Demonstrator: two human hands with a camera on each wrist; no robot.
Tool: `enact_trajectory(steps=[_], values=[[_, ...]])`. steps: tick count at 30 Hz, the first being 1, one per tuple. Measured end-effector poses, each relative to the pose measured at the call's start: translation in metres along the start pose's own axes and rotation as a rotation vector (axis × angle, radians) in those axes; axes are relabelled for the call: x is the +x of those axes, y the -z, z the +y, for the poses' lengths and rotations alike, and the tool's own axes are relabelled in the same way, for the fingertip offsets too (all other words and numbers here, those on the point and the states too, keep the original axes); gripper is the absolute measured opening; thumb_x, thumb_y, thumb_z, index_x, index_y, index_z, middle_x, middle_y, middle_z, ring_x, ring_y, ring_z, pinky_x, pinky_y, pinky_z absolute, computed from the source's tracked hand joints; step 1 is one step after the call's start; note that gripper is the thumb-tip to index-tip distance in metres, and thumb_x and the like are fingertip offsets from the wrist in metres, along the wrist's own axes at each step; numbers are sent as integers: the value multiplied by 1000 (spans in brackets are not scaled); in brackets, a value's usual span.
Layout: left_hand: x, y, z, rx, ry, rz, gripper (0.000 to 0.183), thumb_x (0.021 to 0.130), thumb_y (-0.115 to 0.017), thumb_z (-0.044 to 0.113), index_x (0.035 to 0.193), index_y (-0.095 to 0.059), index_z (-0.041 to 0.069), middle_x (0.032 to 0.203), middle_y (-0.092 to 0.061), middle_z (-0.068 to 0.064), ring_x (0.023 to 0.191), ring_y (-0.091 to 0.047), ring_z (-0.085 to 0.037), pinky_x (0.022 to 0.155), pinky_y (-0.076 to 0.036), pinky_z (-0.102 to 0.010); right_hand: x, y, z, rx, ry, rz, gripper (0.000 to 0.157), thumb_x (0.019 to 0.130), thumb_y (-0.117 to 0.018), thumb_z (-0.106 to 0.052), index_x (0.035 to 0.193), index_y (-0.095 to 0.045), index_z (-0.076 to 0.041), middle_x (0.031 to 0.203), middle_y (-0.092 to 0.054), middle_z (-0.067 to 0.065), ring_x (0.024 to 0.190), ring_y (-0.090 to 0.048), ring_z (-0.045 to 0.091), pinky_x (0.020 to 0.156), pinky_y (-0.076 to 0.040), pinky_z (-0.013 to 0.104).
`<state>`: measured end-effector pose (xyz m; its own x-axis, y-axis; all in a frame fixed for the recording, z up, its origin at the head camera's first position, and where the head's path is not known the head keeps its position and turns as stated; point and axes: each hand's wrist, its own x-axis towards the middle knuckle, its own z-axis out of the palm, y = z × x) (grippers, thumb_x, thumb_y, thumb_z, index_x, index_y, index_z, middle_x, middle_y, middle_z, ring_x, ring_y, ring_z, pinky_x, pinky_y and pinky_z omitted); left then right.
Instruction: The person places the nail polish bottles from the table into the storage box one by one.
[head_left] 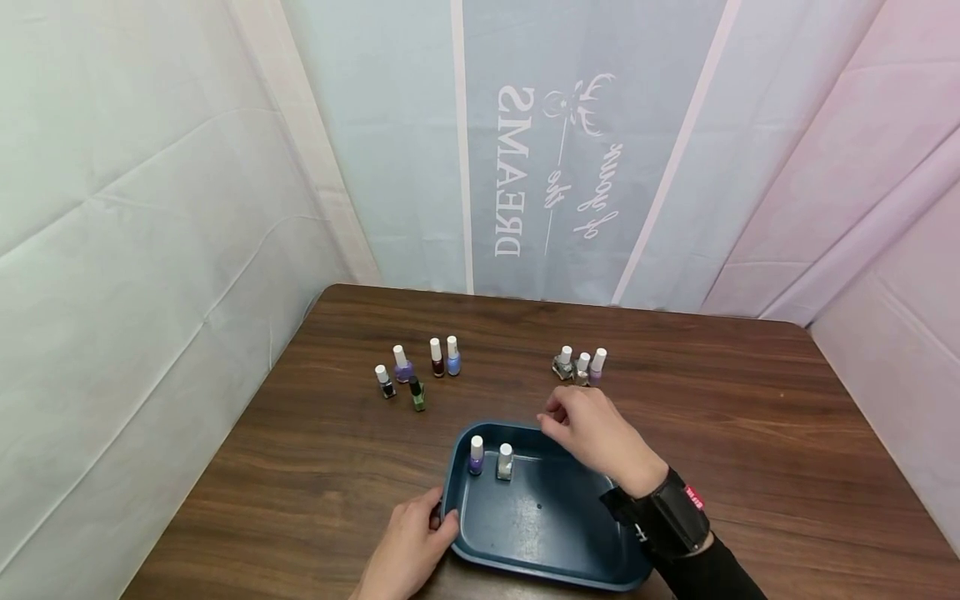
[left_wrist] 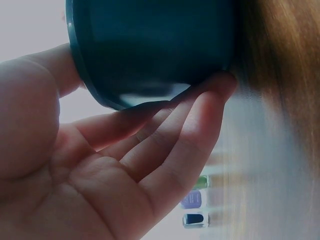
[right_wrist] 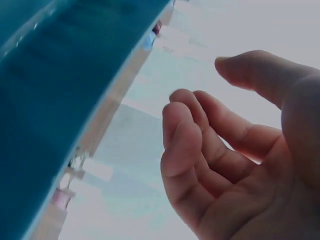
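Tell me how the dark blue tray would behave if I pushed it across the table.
The dark blue tray is probably stiff: its wall shows no bend where the left hand holds it. Its broad floor suggests it would slide rather than tip. The purple bottle and pale bottle standing upright inside look narrow, so a sharp shove might topple them.

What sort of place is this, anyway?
Probably an indoor tabletop set-up, screened off with cloth, perhaps for filming, though I can't be sure. Pale hangings stand behind and beside a wood-grain table, which bears small nail-polish bottles and a blue tray.
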<state>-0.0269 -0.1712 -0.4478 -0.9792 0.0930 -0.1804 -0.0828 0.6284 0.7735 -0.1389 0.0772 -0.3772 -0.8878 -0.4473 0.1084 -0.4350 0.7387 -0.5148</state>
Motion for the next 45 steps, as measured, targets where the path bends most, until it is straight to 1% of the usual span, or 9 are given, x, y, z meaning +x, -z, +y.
enact_trajectory(steps=[2, 6, 11, 15, 20, 24, 31, 41, 45], values=[[0, 0, 0, -4, 7, -2, 10, 87, -58, 18, 93, -63, 10, 71, -54, 6, 62, -48, -3, 54, -40, -19, 0, 4, 6, 2, 3, 30, 9, 89, -66, -17, 93, -66, -10, 78, -63, -4, 69, -55, 3, 62, -46, 23], [0, 0, 1, -9, 2, -1, 9, 87, -59, 18, 90, -62, 11, 70, -54, 6, 62, -47, -3, 54, -39, -20, -2, 14, 17, 1, -29, 58, 12, 89, -65, -16, 98, -66, -7, 83, -66, -1, 73, -58, 6, 65, -48, 26], [0, 0, 1, -8, -4, 7, 6, 86, -60, 18, 85, -61, 12, 67, -53, 7, 60, -46, -3, 53, -38, -20, -6, 26, 30, 7, -79, 75, 14, 91, -64, -15, 101, -66, -7, 87, -67, 1, 76, -59, 9, 68, -49, 29], [1, 1, 1, -10, 3, 3, 6, 86, -60, 18, 85, -61, 12, 67, -52, 7, 60, -45, -3, 52, -37, -20, -8, 34, 38, 4, -94, 96, 14, 91, -62, -14, 102, -66, -6, 90, -68, 3, 78, -60, 11, 69, -49, 29], [0, 1, 0, 3, -17, 30, 5, 86, -61, 18, 83, -60, 14, 65, -51, 8, 59, -45, -2, 52, -37, -20, -9, 39, 51, -4, -122, 109, 18, 93, -60, -15, 106, -66, -5, 92, -68, 5, 80, -59, 14, 71, -47, 31], [-1, 1, -1, 7, -26, 38, 5, 86, -61, 17, 82, -60, 14, 65, -50, 8, 59, -44, -1, 53, -37, -19, -9, 39, 64, -1, -155, 106, 20, 94, -58, -17, 109, -64, -5, 92, -67, 5, 83, -58, 17, 73, -46, 34], [1, -1, -2, 18, -5, 24, 6, 86, -61, 19, 83, -60, 14, 66, -50, 8, 60, -45, -2, 53, -37, -20, -8, 33, 86, 20, -196, 117, 21, 95, -56, -17, 111, -63, -5, 97, -66, 8, 88, -58, 21, 78, -45, 38], [1, 0, -1, 12, 14, 2, 8, 86, -60, 19, 87, -62, 12, 69, -53, 5, 63, -46, -5, 54, -38, -21, 2, 25, 103, 103, -215, 141, 25, 95, -58, -17, 114, -62, -2, 100, -66, 13, 89, -58, 23, 75, -44, 36], [2, 0, 1, 5, 49, -21, 9, 86, -58, 19, 89, -62, 11, 70, -52, 4, 63, -47, -7, 53, -38, -21, 7, 21, 110, 135, -234, 139, 28, 95, -58, -19, 116, -61, -1, 103, -66, 16, 93, -60, 26, 77, -45, 37]])
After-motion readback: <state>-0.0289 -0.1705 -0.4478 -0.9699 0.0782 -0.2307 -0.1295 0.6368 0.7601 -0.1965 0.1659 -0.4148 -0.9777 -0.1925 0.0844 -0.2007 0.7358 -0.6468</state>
